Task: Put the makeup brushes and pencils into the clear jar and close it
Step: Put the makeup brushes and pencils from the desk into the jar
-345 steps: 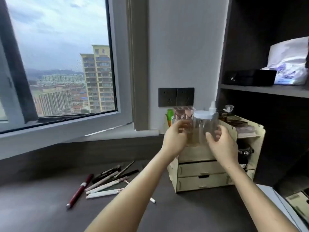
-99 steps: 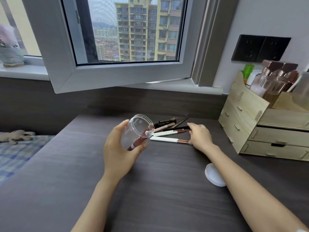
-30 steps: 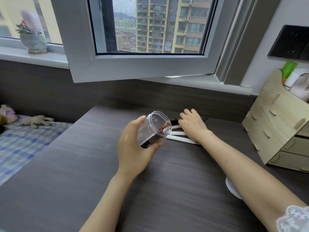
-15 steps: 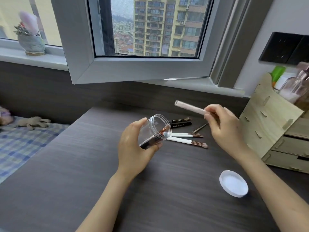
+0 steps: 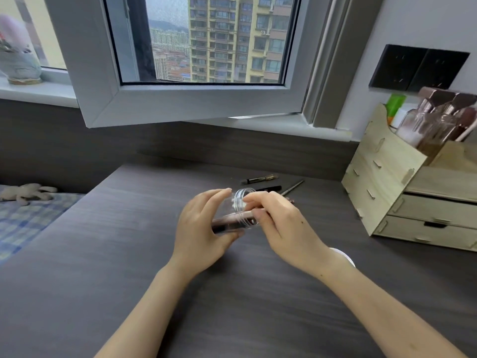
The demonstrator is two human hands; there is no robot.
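My left hand (image 5: 204,231) grips the clear jar (image 5: 238,215), tilted on its side with its open mouth facing right. Dark and reddish pencils lie inside it. My right hand (image 5: 281,228) is at the jar's mouth, fingers pinched on a pale pencil (image 5: 245,214) that reaches into the jar. Behind the hands, a dark pencil (image 5: 259,179), a black pen (image 5: 268,188) and a thin brush (image 5: 293,187) lie on the dark desk (image 5: 103,254). The white lid (image 5: 344,255) lies on the desk, mostly hidden by my right wrist.
A wooden drawer organiser (image 5: 413,197) with bottles stands at the right. An open window sash (image 5: 165,99) juts over the desk's back edge. A blue checked bed with a soft toy (image 5: 25,193) lies to the left.
My right hand, which held the pale pencil up in the air half a second ago, has come down to the jar's mouth and the pencil is now partly inside. The left hand kept holding the jar.
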